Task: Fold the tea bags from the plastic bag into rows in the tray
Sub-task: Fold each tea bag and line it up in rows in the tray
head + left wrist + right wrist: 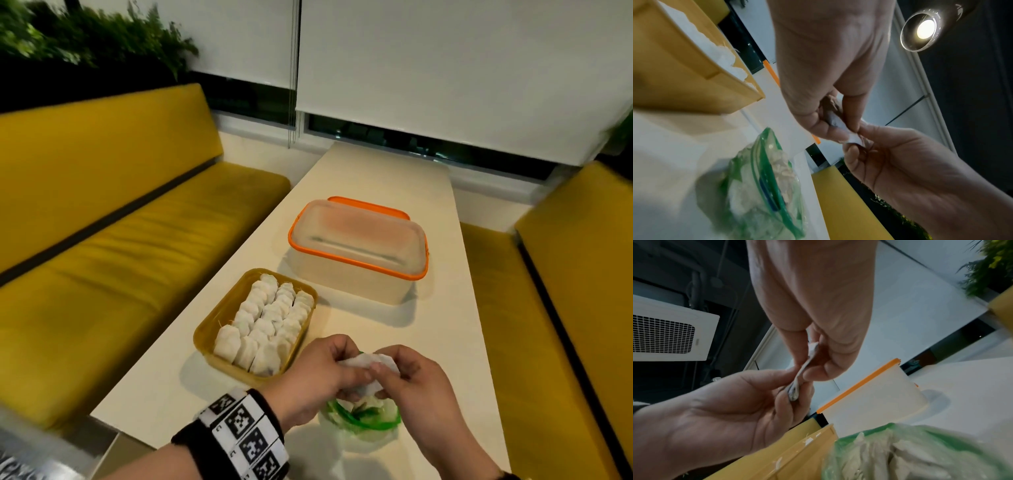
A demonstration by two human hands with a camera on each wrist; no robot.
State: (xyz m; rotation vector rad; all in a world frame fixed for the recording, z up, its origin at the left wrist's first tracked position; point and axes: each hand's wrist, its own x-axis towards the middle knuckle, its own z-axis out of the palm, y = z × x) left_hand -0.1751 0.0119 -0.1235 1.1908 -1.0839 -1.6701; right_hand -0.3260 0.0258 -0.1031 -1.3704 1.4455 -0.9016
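Low over the near table edge, both hands hold one white tea bag between them. My left hand pinches its left end and my right hand pinches its right end. From the left wrist the tea bag looks creased between the fingertips. From the right wrist the same tea bag shows edge-on. The green-tinted plastic bag lies on the table right under the hands, with more tea bags inside. The yellow tray sits to the left, holding rows of folded tea bags.
A clear container with an orange rim stands behind the tray, its orange lid behind it. The white table runs away toward the window. Yellow bench seats flank it on both sides.
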